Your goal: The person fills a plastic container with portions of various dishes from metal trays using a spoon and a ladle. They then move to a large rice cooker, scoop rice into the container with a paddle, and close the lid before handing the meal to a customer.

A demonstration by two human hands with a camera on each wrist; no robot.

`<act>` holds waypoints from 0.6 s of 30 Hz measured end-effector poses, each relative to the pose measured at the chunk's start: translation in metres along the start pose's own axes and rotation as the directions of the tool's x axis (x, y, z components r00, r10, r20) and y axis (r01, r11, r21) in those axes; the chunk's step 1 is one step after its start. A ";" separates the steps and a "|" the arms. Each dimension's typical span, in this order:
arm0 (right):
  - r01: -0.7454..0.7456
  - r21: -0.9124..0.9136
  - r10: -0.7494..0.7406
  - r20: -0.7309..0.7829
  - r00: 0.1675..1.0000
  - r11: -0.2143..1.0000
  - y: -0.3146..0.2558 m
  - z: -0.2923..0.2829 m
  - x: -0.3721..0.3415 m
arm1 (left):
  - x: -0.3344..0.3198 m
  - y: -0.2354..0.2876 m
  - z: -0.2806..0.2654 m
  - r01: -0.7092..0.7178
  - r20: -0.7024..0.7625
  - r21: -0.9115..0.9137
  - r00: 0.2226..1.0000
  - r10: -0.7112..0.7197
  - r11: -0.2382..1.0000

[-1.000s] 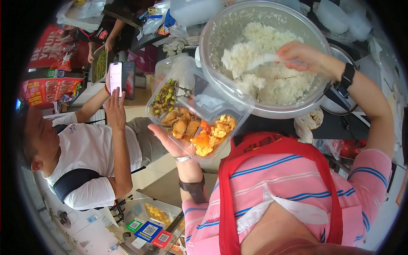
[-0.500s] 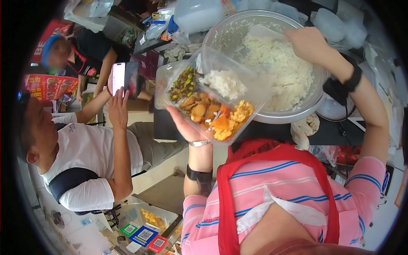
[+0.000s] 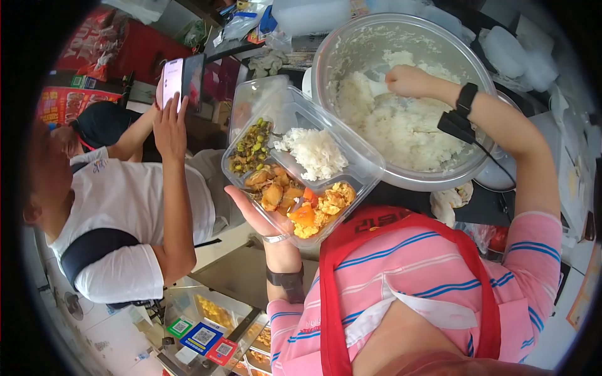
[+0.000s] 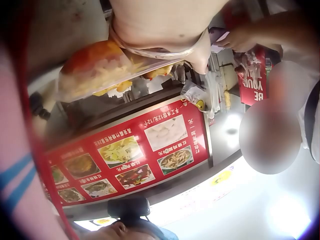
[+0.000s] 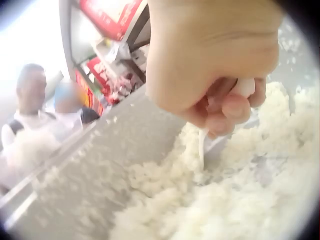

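My left hand [image 3: 256, 214] carries a clear plastic takeaway box [image 3: 370, 172] on its palm, thumb straight along the side and the other fingers hidden beneath. In the box lie white rice [image 3: 313, 153], chopped greens with beans [image 3: 251, 147], brown braised chunks [image 3: 274, 188] and egg with tomato [image 3: 323, 208]. The box's near corner overlaps the rim of the big metal rice pot [image 3: 407, 178] in the head view. My right hand [image 3: 415, 81] grips a white rice paddle [image 5: 201, 150] by its handle, fingers curled round it. The paddle's blade is dug into the pot's rice [image 5: 170, 200].
A person in a white shirt [image 3: 135, 207] stands at the left, touching a phone [image 3: 172, 84]. Several payment code cards [image 3: 204, 337] stand near food trays below. A crumpled cloth [image 3: 453, 202] lies by the pot; plastic tubs [image 3: 310, 15] sit behind.
The right hand tipped rice from the paddle into the box's bare compartment, then returned the paddle to the pot's rice. The box shifted slightly and turned level. A person behind has bent down.
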State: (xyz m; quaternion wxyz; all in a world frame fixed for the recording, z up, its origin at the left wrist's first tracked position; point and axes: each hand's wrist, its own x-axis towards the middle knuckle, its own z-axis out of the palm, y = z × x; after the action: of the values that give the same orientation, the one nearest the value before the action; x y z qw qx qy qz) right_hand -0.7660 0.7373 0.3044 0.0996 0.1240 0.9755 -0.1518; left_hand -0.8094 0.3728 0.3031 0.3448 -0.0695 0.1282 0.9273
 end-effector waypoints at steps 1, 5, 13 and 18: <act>-0.137 0.202 0.104 0.165 0.981 0.970 -0.016 -0.008 -0.010 | -0.006 0.000 0.000 -0.009 -0.002 -0.003 1.000 0.009 1.000; -0.293 0.574 0.080 0.366 0.927 0.765 -0.021 -0.014 -0.024 | -0.005 0.001 0.000 0.002 -0.064 -0.011 0.998 -0.003 1.000; -0.256 0.712 0.150 0.210 0.966 0.654 -0.002 -0.049 -0.062 | 0.007 -0.005 0.007 0.084 0.052 -0.018 0.995 -0.082 0.996; -0.147 0.688 0.157 0.048 0.986 0.711 -0.017 -0.102 -0.088 | 0.024 -0.025 0.029 0.113 0.096 0.027 0.989 -0.116 0.993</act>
State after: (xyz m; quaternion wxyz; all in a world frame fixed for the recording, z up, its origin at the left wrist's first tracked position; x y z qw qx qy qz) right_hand -0.7026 0.7361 0.4252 0.0518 0.2329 0.8364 -0.4936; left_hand -0.8125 0.4139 0.3210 0.4040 -0.0276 0.1169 0.9068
